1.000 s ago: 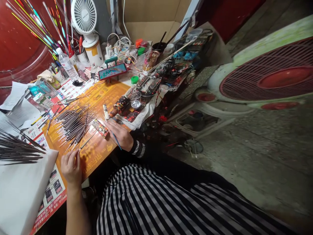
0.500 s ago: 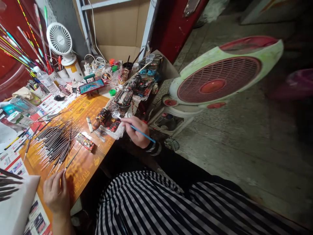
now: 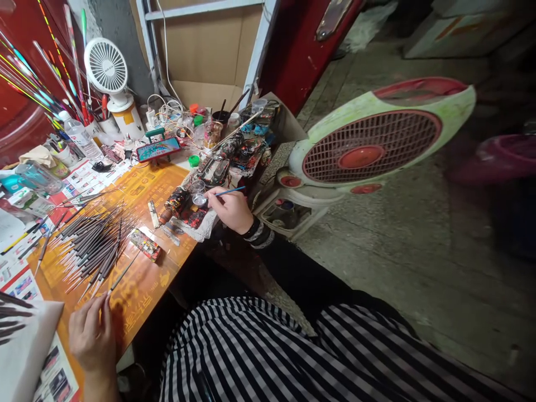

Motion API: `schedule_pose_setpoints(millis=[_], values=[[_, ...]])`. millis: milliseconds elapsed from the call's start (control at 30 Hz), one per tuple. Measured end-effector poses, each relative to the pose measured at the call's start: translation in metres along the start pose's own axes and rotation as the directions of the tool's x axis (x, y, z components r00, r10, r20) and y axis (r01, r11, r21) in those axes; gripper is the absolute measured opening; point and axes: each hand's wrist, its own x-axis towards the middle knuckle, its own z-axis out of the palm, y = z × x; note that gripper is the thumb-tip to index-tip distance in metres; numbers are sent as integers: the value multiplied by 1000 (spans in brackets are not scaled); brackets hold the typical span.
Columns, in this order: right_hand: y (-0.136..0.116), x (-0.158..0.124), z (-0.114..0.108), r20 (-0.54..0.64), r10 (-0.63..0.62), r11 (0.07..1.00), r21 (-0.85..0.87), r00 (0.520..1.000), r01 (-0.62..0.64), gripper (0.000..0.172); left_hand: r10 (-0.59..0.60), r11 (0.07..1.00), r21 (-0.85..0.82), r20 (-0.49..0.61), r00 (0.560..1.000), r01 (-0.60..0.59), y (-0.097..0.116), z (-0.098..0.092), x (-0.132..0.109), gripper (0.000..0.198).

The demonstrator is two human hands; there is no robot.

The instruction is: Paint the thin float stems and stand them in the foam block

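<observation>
Brush (image 3: 233, 190): blue-handled, pinched in right grip (image 3: 233, 210); swung from beside the paint-smeared block (image 3: 145, 244) to the clear cup (image 3: 199, 199), just ahead of that grip.
Rod (image 3: 124, 273): dark, slim, near end pinched by left grip (image 3: 92, 330).
Cup stop: rod apparently waits.

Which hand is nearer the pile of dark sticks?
The left hand: it's by the near end of the pile; the right hand is farther away, past the paint-spattered block.

yellow Chinese characters (image 3: 144, 306) on orange mat (image 3: 172, 250), lettering (image 3: 108, 68) on white fan (image 3: 104, 61), both unreadable
</observation>
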Motion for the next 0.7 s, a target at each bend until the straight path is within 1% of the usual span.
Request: schedule_pose_setpoints(millis=[200, 367, 533, 700], values=[[7, 1, 7, 26, 25, 999, -34, 999, -24, 25, -1, 1000, -3, -3, 1000, 1, 3, -1, 1, 20], [5, 1, 6, 43, 38, 999, -28, 998, -37, 24, 20, 1000, -3, -3, 1000, -20, 3, -1, 2, 20], [3, 1, 5, 44, 39, 998, -60, 998, -36, 22, 22, 1000, 7, 5, 1000, -22, 5, -2, 4, 17], [1, -1, 1, 38, 63, 998, 1, 997, -63, 24, 25, 1000, 5, -12, 1000, -25, 5, -1, 5, 19]])
